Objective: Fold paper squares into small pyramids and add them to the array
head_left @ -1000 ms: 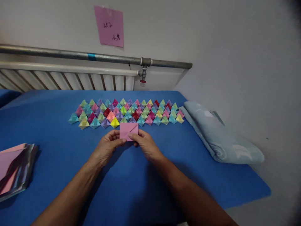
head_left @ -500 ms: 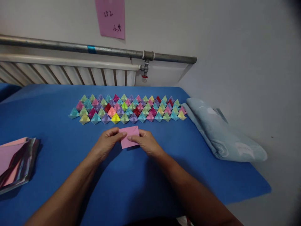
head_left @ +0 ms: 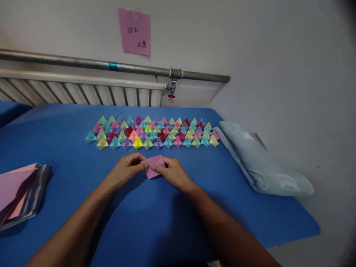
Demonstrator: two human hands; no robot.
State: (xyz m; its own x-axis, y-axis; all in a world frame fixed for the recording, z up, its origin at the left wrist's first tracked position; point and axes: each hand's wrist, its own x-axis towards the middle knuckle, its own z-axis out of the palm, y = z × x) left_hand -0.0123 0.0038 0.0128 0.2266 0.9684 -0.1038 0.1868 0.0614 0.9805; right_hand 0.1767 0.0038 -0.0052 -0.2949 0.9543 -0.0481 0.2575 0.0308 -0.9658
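A small piece of folded pink paper point(head_left: 154, 161) is held between both hands just above the blue surface point(head_left: 133, 215). Its left corner is pinched by my left hand point(head_left: 129, 165), thumb on top and fingers curled behind. My right hand point(head_left: 174, 171) grips the right side, its thumb lying across the paper's face. Diagonal crease lines show on the paper. Beyond the hands stand several rows of small folded paper boats point(head_left: 147, 143) in green, blue, purple, pink, red and yellow. The fingertips behind the paper are hidden.
At the left lies a stack of coloured paper sheets point(head_left: 16, 185). A folded light-blue blanket point(head_left: 258, 163) rests at the right by the wall. A radiator point(head_left: 102, 94), a metal pipe point(head_left: 139, 69) with a red-handled valve, and a pink note point(head_left: 135, 33) are at the back.
The pink paper has turned and tilted in my hands, with its lower edge now more pointed. My left hand has shifted its hold to the corner. The whole view has dipped slightly lower in frame.
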